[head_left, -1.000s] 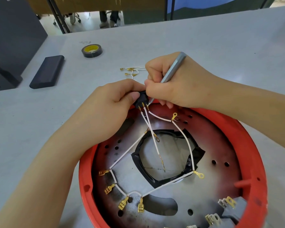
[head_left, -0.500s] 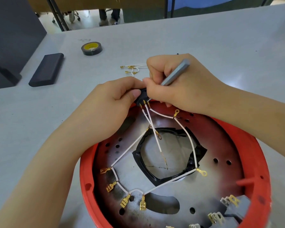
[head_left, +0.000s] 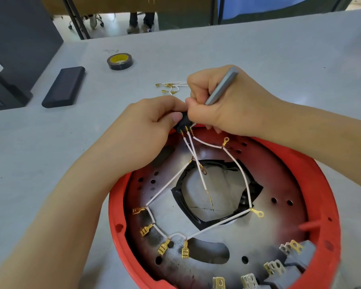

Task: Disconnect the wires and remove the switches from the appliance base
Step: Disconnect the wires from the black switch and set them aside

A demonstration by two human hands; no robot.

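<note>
**Observer:** Which step is in hand?

**Operator:** Disconnecting wires from one switch. My left hand pinches the small black switch between thumb and fingers, at the 12 o'clock edge of the red base. My right hand is curled round a grey tool; its tip is hidden behind my fingers, at the switch terminals.

**Observer:** Condition of the wires?

**Operator:** Three white wires run from the switch down into the base. Their far ends, at 7 o'clock, lie free. Loose wires lie on the table at 12 o'clock, beyond my hands.

**Observer:** Next move?

**Operator:** In my judgement: hold the switch steady and free one terminal at a time. The grey switches at 5 o'clock remain in the base.
</note>
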